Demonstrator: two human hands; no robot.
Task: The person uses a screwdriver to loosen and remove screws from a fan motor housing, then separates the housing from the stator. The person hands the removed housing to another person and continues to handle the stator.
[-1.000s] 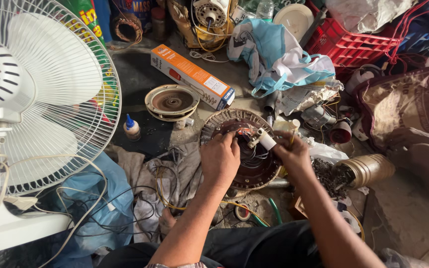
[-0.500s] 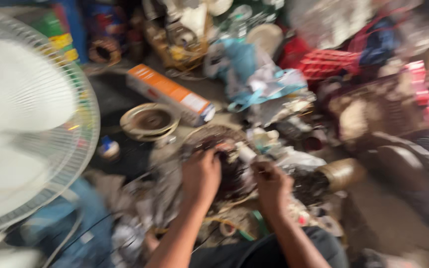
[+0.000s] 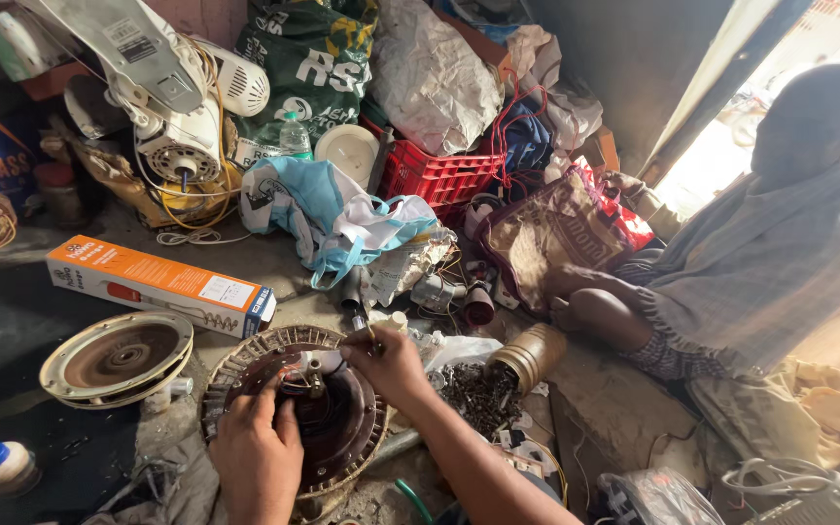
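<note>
The motor (image 3: 294, 408) lies on the floor at six o'clock, the left hand (image 3: 257, 457) flat on its rim, right fingers (image 3: 367, 352) pinching a small tool at its hub, apparently mid-loosening, needing steady turning.

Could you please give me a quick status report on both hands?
Left hand flat on round motor housing. Right hand pinching a small tool above it. Screws pile alongside.

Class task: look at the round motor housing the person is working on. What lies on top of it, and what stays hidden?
On the round motor housing rest the left hand and right hand, which holds a thin tool. The left hand covers the housing's near-left part.
</note>
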